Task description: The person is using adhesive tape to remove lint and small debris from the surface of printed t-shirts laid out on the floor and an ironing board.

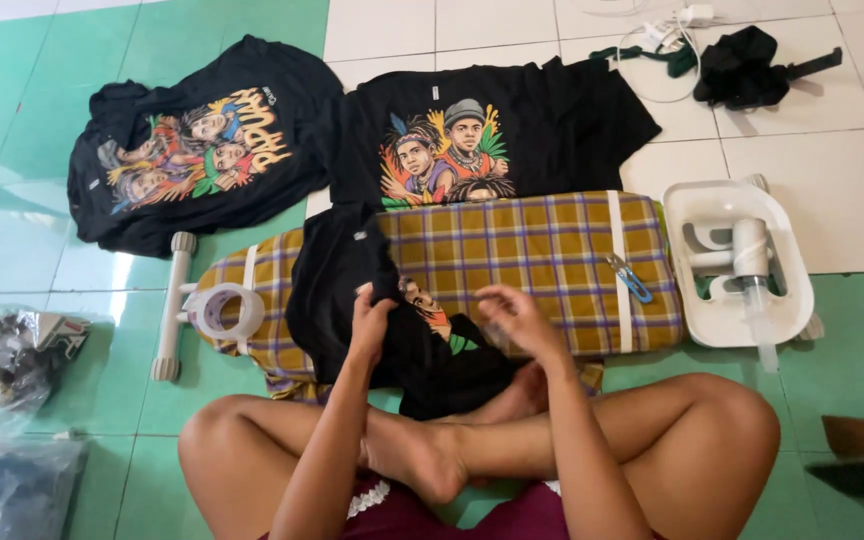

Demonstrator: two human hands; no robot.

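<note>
Two printed black shirts (202,145) (482,130) lie flat on the floor, scissors (630,278) on the plaid board (552,250), tape roll (224,310) left.

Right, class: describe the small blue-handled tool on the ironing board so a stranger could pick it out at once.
Start at the low ironing board with the purple and yellow check cover, lying across the floor in front of the seated person. Go to its right end, beside the white strap crossing the cover. The small pair of snips lies there, apart from both hands: the only metal, blue-handled thing on the board, unlike the black shirt and tape roll.

Single head-worn view, steeply downward, close above the ironing board (542,260)
</note>
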